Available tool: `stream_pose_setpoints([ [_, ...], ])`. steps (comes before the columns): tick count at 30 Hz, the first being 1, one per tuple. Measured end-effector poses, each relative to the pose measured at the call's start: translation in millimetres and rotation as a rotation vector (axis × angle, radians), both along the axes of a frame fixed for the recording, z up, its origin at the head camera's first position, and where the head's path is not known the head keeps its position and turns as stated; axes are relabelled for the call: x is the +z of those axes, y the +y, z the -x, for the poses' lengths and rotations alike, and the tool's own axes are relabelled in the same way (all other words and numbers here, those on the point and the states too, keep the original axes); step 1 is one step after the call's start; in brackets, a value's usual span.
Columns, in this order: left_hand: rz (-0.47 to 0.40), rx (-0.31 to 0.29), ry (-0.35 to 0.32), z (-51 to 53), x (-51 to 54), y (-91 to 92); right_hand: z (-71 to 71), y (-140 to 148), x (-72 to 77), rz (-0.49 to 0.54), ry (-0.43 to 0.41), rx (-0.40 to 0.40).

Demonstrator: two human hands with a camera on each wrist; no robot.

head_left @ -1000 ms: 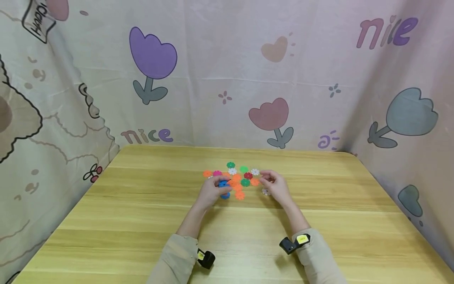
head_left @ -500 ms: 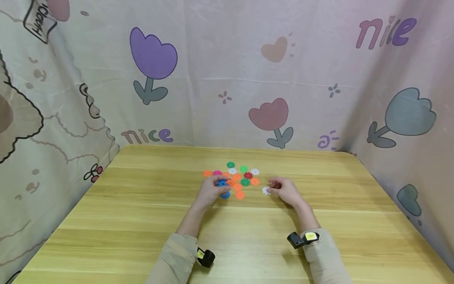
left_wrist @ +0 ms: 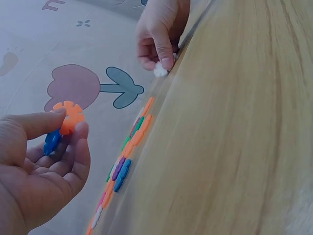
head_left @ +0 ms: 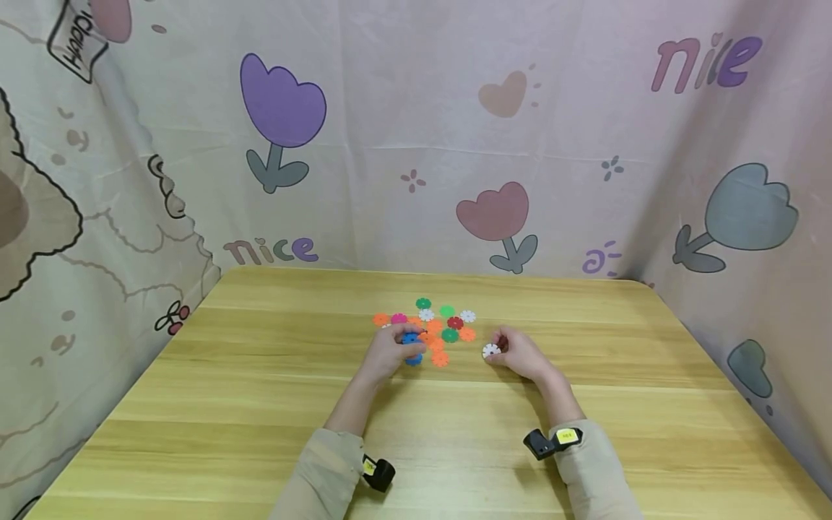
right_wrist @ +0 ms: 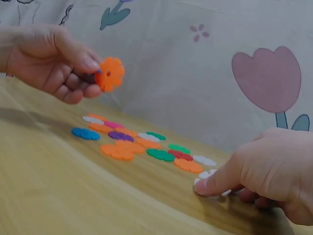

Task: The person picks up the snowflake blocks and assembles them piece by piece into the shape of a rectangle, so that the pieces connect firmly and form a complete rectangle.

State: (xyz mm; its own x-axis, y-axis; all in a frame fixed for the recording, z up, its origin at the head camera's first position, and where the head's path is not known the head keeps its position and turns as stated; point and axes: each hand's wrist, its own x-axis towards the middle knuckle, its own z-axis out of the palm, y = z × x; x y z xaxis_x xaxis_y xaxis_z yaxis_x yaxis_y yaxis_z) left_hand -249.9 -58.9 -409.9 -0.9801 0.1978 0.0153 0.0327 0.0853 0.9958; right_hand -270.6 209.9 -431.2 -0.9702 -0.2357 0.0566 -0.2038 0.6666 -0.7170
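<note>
My left hand (head_left: 385, 352) pinches an orange snowflake disc (left_wrist: 73, 116) joined to a blue snowflake disc (left_wrist: 52, 142), above the left side of the loose pieces. In the right wrist view, the orange disc (right_wrist: 112, 74) faces the camera and hides most of the blue one. To the right of the pile, my right hand (head_left: 523, 354) pinches a white snowflake disc (head_left: 490, 351) between thumb and fingers. That white disc is tilted up in the head view, close to the tabletop; the fingers behind it are partly hidden.
Loose snowflake discs in orange, green, white, red, pink, purple and blue lie flat between my hands, such as a green disc (right_wrist: 160, 155) and a purple disc (right_wrist: 121, 136). The wooden table (head_left: 429, 448) ends at a printed curtain (head_left: 390, 87) behind and at the sides.
My right hand has moved right and slightly nearer, from beside the pile to the separate white snowflake disc, which it now pinches and tilts. The left hand has stayed nearly still.
</note>
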Motion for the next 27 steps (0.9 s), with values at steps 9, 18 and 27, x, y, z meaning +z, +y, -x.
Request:
stream_pose_setpoints([
  [9, 0.014, -0.070, -0.020, -2.1, 5.4, -1.1, -6.2, -19, 14.3, 0.140, -0.144, -0.004],
  [18, 0.053, -0.048, -0.012, -1.0, 0.2, 2.3, -12.3, -43, 23.3, 0.287, -0.214, 0.057],
  [27, 0.069, -0.040, 0.010, -1.9, -0.3, 4.5, -21.0, -57, 32.9, 0.362, -0.224, 0.141],
])
